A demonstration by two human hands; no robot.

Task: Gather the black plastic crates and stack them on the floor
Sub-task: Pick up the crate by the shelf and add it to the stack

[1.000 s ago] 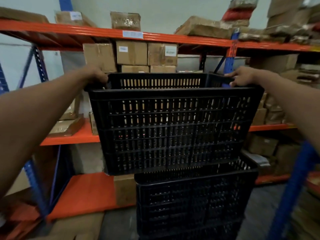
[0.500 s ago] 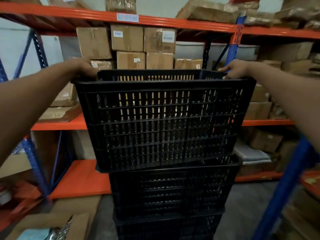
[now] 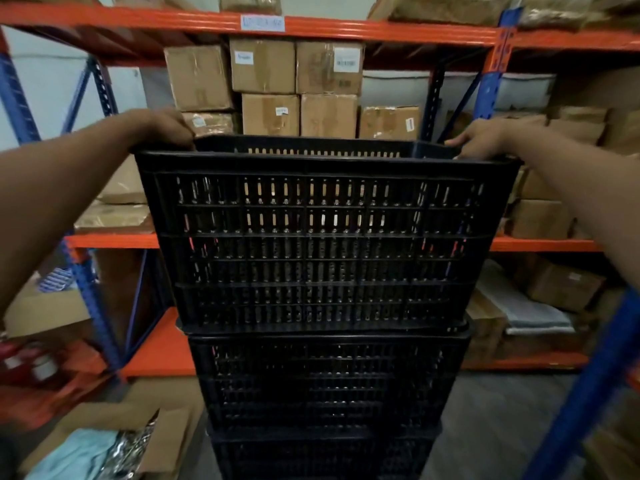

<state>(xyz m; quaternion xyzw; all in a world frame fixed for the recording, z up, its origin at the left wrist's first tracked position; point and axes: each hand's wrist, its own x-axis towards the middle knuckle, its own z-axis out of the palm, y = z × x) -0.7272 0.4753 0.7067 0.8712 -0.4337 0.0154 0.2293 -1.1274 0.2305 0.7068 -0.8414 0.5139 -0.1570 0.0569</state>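
A black slotted plastic crate (image 3: 322, 244) fills the centre of the head view. It sits on top of a second black crate (image 3: 329, 379), which rests on a third crate (image 3: 322, 455) at the bottom edge. My left hand (image 3: 166, 128) grips the top crate's left rim. Over on the right rim, my right hand (image 3: 479, 138) holds the far corner. The top crate looks level and lined up with the one below. The floor under the stack is hidden.
Orange and blue racking (image 3: 346, 27) stands behind the stack, loaded with cardboard boxes (image 3: 263, 65). An open box with pale blue contents (image 3: 104, 445) lies on the floor at the left. A blue upright (image 3: 585, 386) crosses the right foreground. Grey floor (image 3: 485, 420) shows at right.
The top crate has come down and to the left onto the crate below and now lines up with it. Both hands stay on its rim. The view tilted down, revealing a third crate.
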